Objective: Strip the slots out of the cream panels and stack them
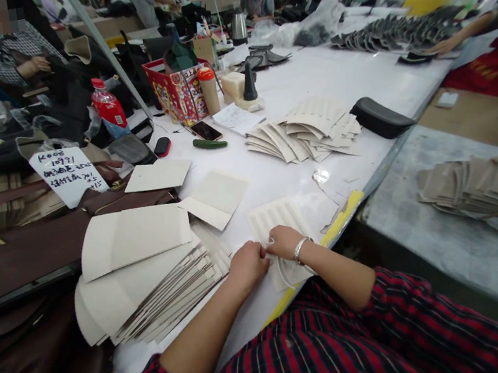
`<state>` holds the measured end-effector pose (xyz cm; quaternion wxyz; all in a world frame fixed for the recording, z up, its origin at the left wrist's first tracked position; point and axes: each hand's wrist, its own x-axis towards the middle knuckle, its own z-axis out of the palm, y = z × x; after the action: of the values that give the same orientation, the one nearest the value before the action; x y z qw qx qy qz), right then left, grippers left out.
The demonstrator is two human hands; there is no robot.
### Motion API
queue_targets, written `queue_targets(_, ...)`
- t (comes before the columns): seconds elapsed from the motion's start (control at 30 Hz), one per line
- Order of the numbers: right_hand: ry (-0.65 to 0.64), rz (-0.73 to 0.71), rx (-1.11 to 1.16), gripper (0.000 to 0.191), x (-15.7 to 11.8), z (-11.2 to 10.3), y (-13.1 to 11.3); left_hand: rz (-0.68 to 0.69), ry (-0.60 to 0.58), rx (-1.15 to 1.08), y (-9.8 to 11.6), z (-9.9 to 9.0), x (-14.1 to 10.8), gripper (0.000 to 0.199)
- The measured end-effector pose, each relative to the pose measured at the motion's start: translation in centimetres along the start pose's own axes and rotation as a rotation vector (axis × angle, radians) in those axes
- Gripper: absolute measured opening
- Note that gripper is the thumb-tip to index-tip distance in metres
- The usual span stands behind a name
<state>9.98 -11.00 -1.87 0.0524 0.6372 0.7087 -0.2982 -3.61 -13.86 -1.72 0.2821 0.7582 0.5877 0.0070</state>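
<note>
A cream ribbed panel point(279, 214) lies on the white table at its near edge, partly under my hands. My right hand point(285, 242), with a bracelet at the wrist, is closed in a pinch on a thin white strip point(282, 273) that loops down below it. Close beside it, fingers curled, my left hand point(248, 266) is closed over the panel's left side; what it grips is hidden. To the left is a fanned stack of cream panels point(135, 242). Two separate cream pieces point(215, 195) point(158, 175) rest beyond that stack.
More ribbed panels point(306, 130) lie fanned farther back, beside a black case point(382, 117). Around them are a phone point(206, 131), a cucumber point(210, 144), a red box point(175, 94) and bottles. Brown bags point(28, 259) crowd the left. Yellow tape point(343, 219) marks the table edge.
</note>
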Motion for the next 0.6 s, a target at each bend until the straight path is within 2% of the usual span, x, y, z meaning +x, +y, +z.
queue_targets(0.13,-0.005,0.008,-0.012,0.028,-0.1,-0.1,-0.1,-0.028,0.0,0.006,0.4,0.5,-0.3,0.009)
queue_targets(0.27,0.023,-0.005,0.009,0.027,-0.2,0.2,-0.2,0.053,0.048,-0.015,0.6,1.1,-2.7,0.009)
queue_targets(0.33,0.035,-0.019,0.028,0.027,-0.2,0.4,0.0,0.146,-0.006,-0.047,0.3,1.6,-4.9,0.009)
queue_targets(0.43,0.074,-0.025,0.1,0.03,-0.6,0.3,0.4,0.288,-0.149,-0.189,-0.9,2.1,-8.1,0.01)
queue_targets(0.5,0.115,-0.077,0.214,0.034,-1.5,-0.1,0.7,0.231,-0.096,-0.344,-1.9,2.1,-9.2,0.014)
queue_targets(0.6,0.064,-0.269,0.411,0.042,-4.1,-0.7,1.0,-0.041,0.124,-0.582,-2.2,1.0,-9.2,0.025)
